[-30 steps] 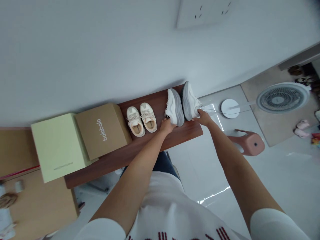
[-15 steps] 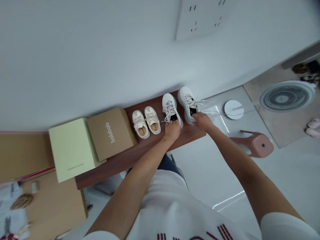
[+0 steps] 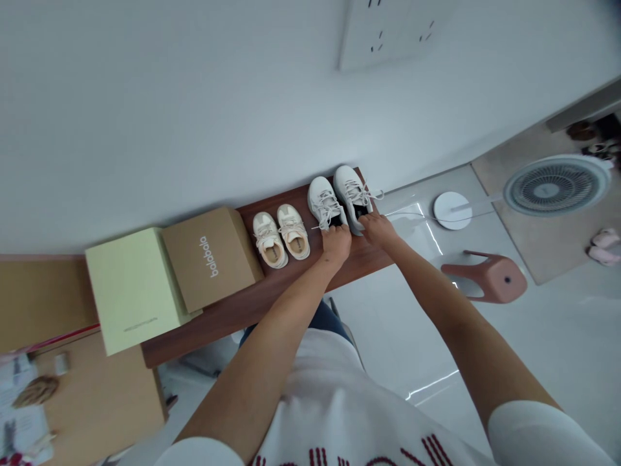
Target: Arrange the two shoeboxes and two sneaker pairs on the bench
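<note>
Two large white lace-up sneakers sit side by side at the right end of a narrow brown wooden table. My left hand is closed on the heel of the left white sneaker. The heel of the right white sneaker is gripped by my right hand. Their toes point to the wall, and the fingers partly hide both heels. Just left of them stands a pair of small cream shoes, a left one and a right one, untouched.
Left of the small shoes lie a brown box marked "balabala" and a pale green box. A pink stool and a white fan stand on the floor to the right. Wall sockets are above.
Both hands have shifted left with the white sneakers. The right sneaker has come closer to the left one, so the gap between them has narrowed.
</note>
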Motion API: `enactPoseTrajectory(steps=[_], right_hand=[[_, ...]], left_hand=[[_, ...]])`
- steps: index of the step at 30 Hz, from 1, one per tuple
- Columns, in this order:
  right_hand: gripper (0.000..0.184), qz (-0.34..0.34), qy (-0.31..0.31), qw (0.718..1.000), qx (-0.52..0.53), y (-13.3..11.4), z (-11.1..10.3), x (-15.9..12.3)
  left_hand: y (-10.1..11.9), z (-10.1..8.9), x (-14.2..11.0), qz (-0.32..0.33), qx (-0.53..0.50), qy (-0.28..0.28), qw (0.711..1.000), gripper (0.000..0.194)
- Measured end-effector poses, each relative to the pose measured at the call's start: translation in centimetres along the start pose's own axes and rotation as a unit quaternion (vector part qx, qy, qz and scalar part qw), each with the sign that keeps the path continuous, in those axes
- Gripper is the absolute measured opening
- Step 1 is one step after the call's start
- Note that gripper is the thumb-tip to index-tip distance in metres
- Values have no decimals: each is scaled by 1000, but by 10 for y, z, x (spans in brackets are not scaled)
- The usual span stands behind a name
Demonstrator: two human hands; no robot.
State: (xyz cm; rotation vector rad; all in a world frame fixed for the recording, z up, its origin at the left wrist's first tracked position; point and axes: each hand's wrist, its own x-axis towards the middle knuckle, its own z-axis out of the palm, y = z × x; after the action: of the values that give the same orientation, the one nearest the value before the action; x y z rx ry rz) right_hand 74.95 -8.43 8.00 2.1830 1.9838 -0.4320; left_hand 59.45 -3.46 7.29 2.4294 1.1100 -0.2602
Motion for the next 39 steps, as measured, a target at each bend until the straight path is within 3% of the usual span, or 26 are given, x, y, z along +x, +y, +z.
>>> enactPoseTrajectory(steps=[9,14,17,21,24,26,29,32,36,39], right_hand=[[24,17,-42,998,33,0,2,3],[25,28,-47,998,16,-9,-9,2],[26,36,-4,999,13,-18,-34,0],[32,6,93,994,54,-38,-90,-18],[38,-43,140,984,105,-67,-123,-49],[38,-63,139,978,145,-96,-127,-74],[39,-78,91,970,211,-147,-102,-106],[38,-78,-1,966,245,-197,-57,-126],[30,-69,-155,963,208,-242,-17,-134],[32,-53,-156,974,152,-264,-19,-121]], left_hand=[[-8,10,11,-1,-15,-3,1000,30],[-6,-3,7,9,-17,-19,1000,27],[0,-30,2,39,-15,0,999,35],[6,-91,-25,107,-40,43,993,30],[-6,-132,-82,128,-91,41,987,33],[-26,-142,-134,135,-132,22,982,33],[-71,-125,-214,115,-197,-15,974,30],[-128,-81,-274,-50,-224,-25,973,30],[-201,-31,-326,-285,-218,16,933,31],[-238,-22,-350,-348,-216,59,910,26]])
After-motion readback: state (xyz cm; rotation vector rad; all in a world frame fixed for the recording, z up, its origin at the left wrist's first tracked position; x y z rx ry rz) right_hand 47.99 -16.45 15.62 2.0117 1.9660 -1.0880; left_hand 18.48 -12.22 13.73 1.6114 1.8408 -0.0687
